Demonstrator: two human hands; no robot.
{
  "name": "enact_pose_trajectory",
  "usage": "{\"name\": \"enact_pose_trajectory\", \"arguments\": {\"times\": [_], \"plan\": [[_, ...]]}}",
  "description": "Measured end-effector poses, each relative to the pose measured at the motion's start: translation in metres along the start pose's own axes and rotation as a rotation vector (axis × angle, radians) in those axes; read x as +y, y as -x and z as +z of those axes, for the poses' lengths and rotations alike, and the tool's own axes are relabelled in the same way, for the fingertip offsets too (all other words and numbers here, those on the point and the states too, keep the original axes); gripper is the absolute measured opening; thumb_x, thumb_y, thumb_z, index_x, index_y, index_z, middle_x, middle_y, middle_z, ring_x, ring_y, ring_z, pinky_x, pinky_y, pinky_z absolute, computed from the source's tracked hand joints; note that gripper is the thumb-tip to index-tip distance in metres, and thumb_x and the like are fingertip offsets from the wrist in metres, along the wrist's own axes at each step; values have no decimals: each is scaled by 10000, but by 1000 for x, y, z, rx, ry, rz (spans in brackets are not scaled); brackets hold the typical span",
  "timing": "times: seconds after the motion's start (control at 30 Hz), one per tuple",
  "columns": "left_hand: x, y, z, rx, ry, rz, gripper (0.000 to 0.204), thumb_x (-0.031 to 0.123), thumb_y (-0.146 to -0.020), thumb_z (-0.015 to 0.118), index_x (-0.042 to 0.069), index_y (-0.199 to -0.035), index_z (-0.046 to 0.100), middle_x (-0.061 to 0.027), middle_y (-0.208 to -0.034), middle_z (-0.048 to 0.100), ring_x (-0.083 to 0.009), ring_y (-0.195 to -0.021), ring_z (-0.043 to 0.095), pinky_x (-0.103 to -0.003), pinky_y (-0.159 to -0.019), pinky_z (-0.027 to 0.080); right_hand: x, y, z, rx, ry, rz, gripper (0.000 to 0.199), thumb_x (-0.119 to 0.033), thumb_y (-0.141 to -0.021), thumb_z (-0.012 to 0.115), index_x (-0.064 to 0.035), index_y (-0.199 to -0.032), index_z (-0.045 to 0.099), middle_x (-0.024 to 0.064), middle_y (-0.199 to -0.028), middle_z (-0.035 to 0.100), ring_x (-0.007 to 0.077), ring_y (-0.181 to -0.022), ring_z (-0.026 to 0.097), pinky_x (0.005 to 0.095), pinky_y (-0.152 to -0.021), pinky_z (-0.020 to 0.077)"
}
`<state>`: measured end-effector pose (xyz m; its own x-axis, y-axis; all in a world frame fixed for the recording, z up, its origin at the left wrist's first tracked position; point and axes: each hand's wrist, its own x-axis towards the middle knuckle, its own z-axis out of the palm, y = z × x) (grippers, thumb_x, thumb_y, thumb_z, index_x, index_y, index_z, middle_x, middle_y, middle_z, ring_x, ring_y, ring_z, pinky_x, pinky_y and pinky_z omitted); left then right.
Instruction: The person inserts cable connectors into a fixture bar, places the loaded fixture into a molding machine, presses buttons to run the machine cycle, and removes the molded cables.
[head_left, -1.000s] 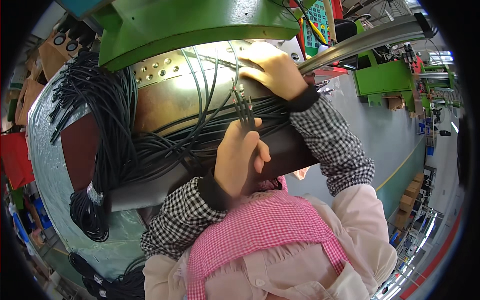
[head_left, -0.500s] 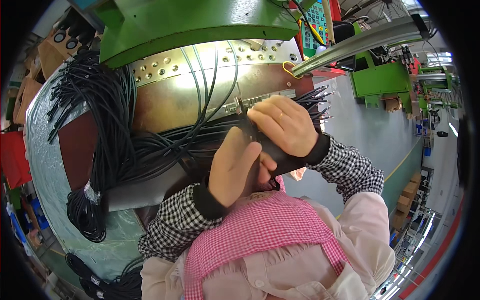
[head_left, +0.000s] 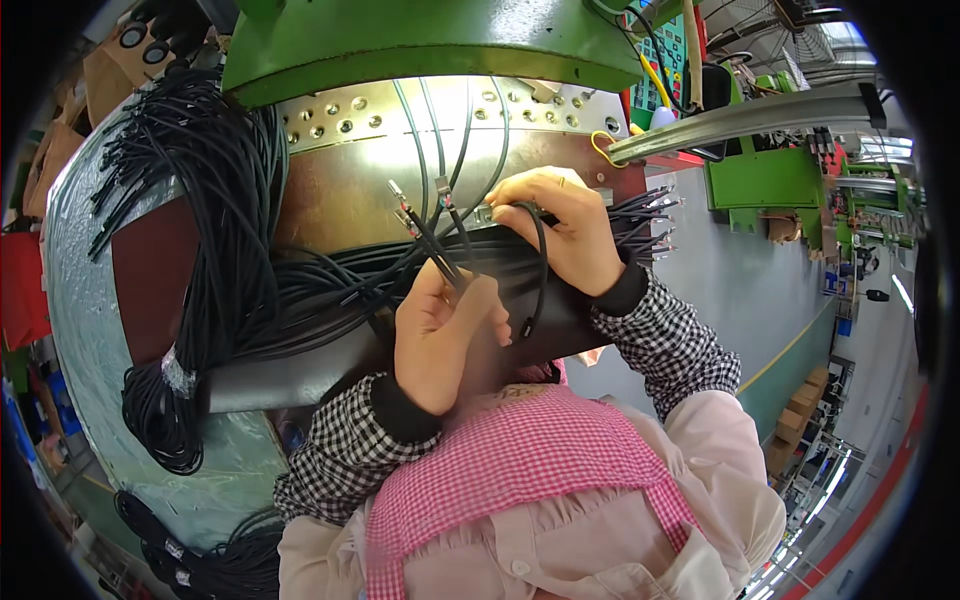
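My left hand [head_left: 440, 325] is closed around a few short black cables [head_left: 432, 243], their metal-tipped ends pointing up and away from me. My right hand [head_left: 570, 225] pinches one black cable [head_left: 543, 265] by its far end, just over a metal fixture strip [head_left: 482, 216]; from the fingers this cable bends down to a dark tip beside my left hand. Its pinched end is partly hidden by the fingers. Under both hands runs a long bundle of black cables [head_left: 330, 275], laid across the bench.
A green machine [head_left: 430, 50] overhangs the far side, above a perforated metal plate [head_left: 335, 122]. Several thin cables come down from beneath it. A thick hank of black cables [head_left: 215, 200] hangs at the left. A metal rail [head_left: 750, 122] juts out at the right.
My hands have moved apart. The cables in my left hand now fan out with their metal ends showing, and a single cable curves from my right hand. The view has shifted slightly.
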<state>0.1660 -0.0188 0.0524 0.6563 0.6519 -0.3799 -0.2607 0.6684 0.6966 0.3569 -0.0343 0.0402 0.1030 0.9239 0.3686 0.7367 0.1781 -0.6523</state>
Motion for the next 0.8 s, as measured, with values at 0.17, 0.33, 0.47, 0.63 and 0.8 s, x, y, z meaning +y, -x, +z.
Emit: {"name": "enact_pose_trajectory", "arguments": {"times": [0.17,0.33,0.47,0.63,0.8], "plan": [[-3,-2,-3,16,46,-67,151,131,-908,623,43,-932,503,-61,-734,587,-131,-617,579,-266,-580,494,-1,4,10,91,231,-232,180,-162,-706,749,-129,-837,631,-19,-839,636,217,-783,615,356,-721,466],[3,-3,1,9,17,-104,150,139,-903,630,60,-938,509,-42,-715,579,-116,-580,566,-248,-541,481,1,-6,-13,-194,108,-141,156,-137,-776,662,-111,-929,648,12,-896,651,228,-883,600,360,-798,465],[12,-4,7,-28,-57,-141,122,114,-908,613,54,-930,509,-31,-708,561,-99,-574,548,-237,-521,465,-30,-24,-46,-193,400,-444,357,-99,-712,616,-135,-1067,607,21,-998,597,216,-939,588,324,-733,513],[14,-3,17,-152,-101,-192,87,87,-915,584,45,-914,508,-20,-703,547,-75,-566,524,-224,-494,434,-26,-23,-45,-266,563,-652,241,-131,-698,598,-43,-920,560,44,-915,558,199,-892,574,301,-744,517],[20,-3,19,-203,-197,-234,106,92,-911,589,31,-905,503,-28,-697,549,-70,-560,518,-224,-491,426,-18,-21,-39,-232,515,-713,270,-110,-692,598,-17,-943,564,57,-900,559,203,-871,588,284,-756,520]]}}
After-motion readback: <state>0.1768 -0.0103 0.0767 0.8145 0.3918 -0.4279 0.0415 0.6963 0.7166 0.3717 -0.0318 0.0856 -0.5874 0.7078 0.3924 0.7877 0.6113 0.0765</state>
